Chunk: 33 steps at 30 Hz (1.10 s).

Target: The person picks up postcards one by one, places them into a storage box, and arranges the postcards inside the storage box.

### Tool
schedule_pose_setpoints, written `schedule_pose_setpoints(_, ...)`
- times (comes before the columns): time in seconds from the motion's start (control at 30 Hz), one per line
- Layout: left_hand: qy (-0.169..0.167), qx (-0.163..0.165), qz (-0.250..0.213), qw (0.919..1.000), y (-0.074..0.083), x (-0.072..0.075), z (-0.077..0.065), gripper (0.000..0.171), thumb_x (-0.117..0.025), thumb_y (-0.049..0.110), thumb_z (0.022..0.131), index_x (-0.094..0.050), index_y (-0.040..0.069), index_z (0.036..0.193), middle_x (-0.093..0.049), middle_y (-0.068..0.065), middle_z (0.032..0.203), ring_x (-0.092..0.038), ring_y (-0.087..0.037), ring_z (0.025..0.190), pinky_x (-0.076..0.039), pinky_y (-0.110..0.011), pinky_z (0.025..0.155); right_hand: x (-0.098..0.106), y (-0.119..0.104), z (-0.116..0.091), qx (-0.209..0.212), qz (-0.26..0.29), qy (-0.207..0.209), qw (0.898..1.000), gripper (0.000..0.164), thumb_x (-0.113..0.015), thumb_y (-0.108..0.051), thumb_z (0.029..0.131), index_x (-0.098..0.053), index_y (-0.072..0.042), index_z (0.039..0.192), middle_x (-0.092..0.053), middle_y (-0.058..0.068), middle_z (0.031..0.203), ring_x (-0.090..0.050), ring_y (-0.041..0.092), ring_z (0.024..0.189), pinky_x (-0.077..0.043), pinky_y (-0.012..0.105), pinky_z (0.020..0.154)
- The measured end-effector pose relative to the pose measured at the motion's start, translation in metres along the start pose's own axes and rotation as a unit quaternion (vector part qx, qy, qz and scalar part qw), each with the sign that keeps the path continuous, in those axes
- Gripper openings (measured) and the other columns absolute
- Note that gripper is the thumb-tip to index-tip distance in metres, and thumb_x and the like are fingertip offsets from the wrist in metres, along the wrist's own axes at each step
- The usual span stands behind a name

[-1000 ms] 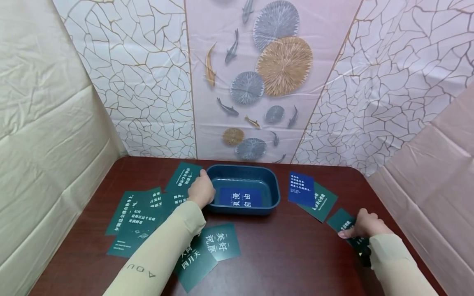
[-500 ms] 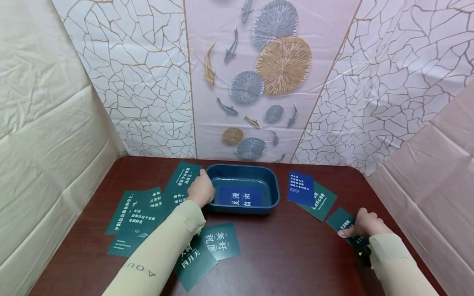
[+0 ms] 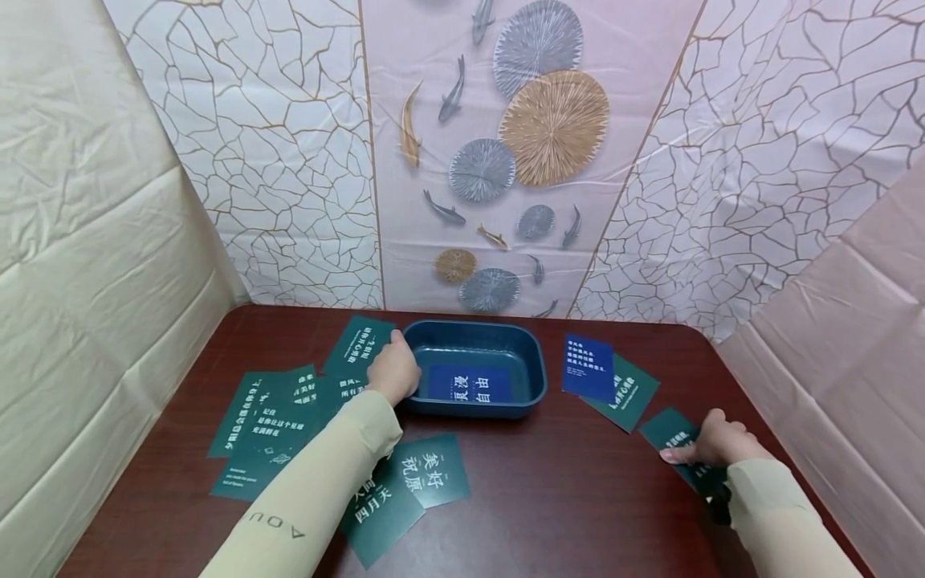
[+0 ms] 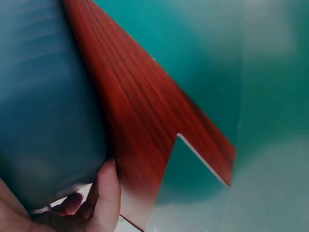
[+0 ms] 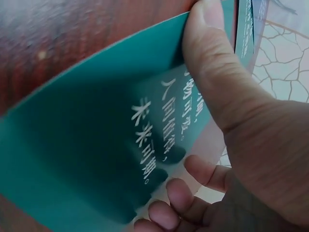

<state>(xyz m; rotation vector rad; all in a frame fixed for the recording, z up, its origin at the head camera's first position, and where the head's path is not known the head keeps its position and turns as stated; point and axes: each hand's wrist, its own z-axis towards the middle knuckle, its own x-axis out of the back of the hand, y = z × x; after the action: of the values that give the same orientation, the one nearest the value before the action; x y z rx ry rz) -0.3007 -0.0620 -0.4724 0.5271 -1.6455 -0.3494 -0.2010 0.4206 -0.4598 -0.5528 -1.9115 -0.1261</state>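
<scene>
My left hand (image 3: 393, 373) grips the left end of a dark blue rectangular plastic basin (image 3: 473, 412). In the left wrist view, thumb and fingers curl about an edge of the basin (image 4: 53, 106). A blue card (image 3: 470, 385) with white characters lies inside it. On the right side of the table, my right hand (image 3: 723, 445) pinches a green card (image 3: 665, 429). The right wrist view has the thumb on one edge of this green card (image 5: 72, 140) and the fingertips along the opposite edge; the card bows slightly.
Several overlapping green cards (image 3: 267, 441) spread across the table's left side. Two more green cards (image 3: 433, 474) overlap in front of the basin. Right of the basin, a blue card (image 3: 588, 367) partly covers a green card (image 3: 632, 393). Patterned cloth (image 3: 311, 160) hangs behind the dark red table (image 3: 549, 498).
My right hand has shifted very slightly to the right with the green card. The left hand and the basin stay where they were.
</scene>
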Motion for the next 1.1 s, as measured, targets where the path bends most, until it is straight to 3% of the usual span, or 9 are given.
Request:
schedule_pose_setpoints(0.23, 0.003, 0.004, -0.002, 1.0000, 0.000, -0.003, 0.002, 0.070, -0.059, 0.018, 0.094, -0.019, 0.001, 0.149, -0.061, -0.021, 0.115, -0.063, -0.034, 0.088, -0.052, -0.050, 0.074, -0.002, 0.003, -0.001, -0.013, -0.021, 0.021, 0.999, 0.126, -0.077, -0.075, 0.053, -0.026, 0.023, 0.115, -0.038, 0.038, 0.093, -0.040, 0.054, 0.093, -0.044, 0.061, 0.081)
schedule_pose_setpoints(0.47, 0.005, 0.002, -0.001, 1.0000, -0.001, -0.003, 0.001, 0.072, -0.060, 0.018, 0.093, -0.019, 0.001, 0.149, -0.061, -0.021, 0.115, -0.063, -0.036, 0.090, -0.051, -0.051, 0.075, -0.002, 0.006, 0.000, 0.008, -0.022, 0.032, 0.999, 0.122, -0.078, -0.073, 0.053, -0.029, 0.023, 0.111, -0.036, 0.037, 0.093, -0.041, 0.052, 0.092, -0.046, 0.059, 0.079)
schedule_pose_setpoints(0.8, 0.007, -0.001, -0.001, 1.0000, 0.000, -0.003, 0.001, 0.073, -0.061, 0.019, 0.093, -0.019, 0.001, 0.150, -0.059, -0.021, 0.120, -0.063, -0.036, 0.095, -0.051, -0.052, 0.077, 0.002, 0.010, -0.001, 0.027, 0.011, 0.011, 0.999, 0.119, -0.078, -0.067, 0.062, -0.023, 0.024, 0.116, -0.044, 0.035, 0.095, -0.047, 0.045, 0.089, -0.050, 0.052, 0.076)
schedule_pose_setpoints(1.1, 0.005, -0.001, -0.002, 1.0000, -0.001, -0.003, 0.000, 0.073, -0.061, 0.019, 0.094, -0.018, 0.000, 0.150, -0.058, -0.022, 0.122, -0.062, -0.037, 0.097, -0.050, -0.053, 0.080, 0.000, 0.019, 0.005, 0.061, 0.055, 0.004, 0.997, 0.115, -0.077, -0.070, 0.060, -0.029, 0.018, 0.118, -0.049, 0.029, 0.095, -0.049, 0.040, 0.088, -0.052, 0.045, 0.068)
